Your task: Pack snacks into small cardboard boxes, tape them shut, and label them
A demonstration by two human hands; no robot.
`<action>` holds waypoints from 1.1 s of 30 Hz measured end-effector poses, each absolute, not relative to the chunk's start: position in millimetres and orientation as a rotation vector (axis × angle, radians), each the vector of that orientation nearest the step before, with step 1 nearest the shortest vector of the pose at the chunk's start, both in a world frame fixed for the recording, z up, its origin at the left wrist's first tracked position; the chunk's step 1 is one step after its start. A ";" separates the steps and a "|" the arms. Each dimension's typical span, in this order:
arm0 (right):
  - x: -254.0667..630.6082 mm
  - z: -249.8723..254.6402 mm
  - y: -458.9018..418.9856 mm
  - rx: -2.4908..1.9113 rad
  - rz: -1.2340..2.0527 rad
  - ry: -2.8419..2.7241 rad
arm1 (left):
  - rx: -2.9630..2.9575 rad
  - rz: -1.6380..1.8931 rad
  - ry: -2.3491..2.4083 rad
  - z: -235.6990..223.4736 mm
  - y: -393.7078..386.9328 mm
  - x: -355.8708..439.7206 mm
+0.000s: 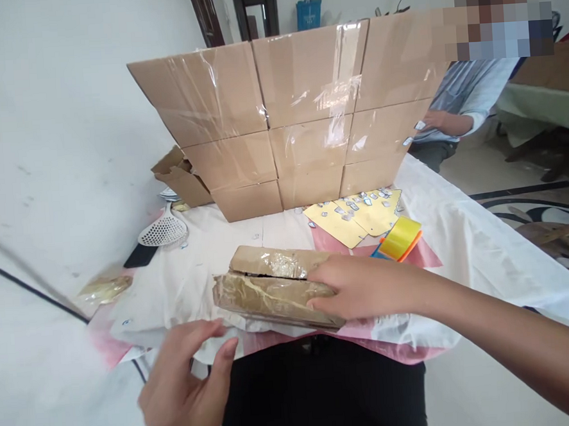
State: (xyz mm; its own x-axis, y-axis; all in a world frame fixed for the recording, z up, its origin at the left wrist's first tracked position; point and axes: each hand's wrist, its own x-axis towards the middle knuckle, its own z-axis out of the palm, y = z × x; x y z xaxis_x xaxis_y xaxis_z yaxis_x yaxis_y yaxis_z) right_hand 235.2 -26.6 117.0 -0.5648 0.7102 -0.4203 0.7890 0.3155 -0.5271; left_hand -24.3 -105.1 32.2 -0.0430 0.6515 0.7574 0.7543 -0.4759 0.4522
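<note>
A small, long cardboard box (270, 294), wrapped in clear tape, lies near the table's front edge. A dark gap runs along it below its upper flap. My right hand (351, 286) grips the box's right end, with the thumb on the front side and the fingers at the gap. Left of the box and a little nearer to me, my left hand (188, 379) hangs with thumb and forefinger apart, holding nothing. Behind the box stands a large upright panel of taped cardboard squares (307, 115).
A yellow tape roll (401, 236) and yellow sheets (357, 218) strewn with paper scraps lie to the right. On the left are a white slotted skimmer (164, 232), an open carton (181, 177) and a plastic bag (106, 288). Another person (470, 92) is behind the panel's right edge.
</note>
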 end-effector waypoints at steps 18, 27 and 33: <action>205.4 117.4 -79.2 1.509 -0.711 2.578 | -2.970 -1.221 -2.259 18.9 -120.3 14.0; 214.1 108.2 -68.3 1.449 -0.686 2.642 | -3.145 -0.838 -2.108 32.9 -117.9 -22.4; 222.6 108.8 -66.9 1.373 -0.838 2.674 | -3.281 -0.581 -2.035 47.1 -117.5 -35.9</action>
State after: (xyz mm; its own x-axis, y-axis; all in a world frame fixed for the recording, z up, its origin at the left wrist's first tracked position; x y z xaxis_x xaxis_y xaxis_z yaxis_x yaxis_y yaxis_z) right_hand 222.6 -66.9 108.8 -0.6126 0.7483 -0.2547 0.7597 0.4684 -0.4510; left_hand -35.9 -117.5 47.1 0.4940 0.8573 -0.1449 0.6517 -0.2548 0.7144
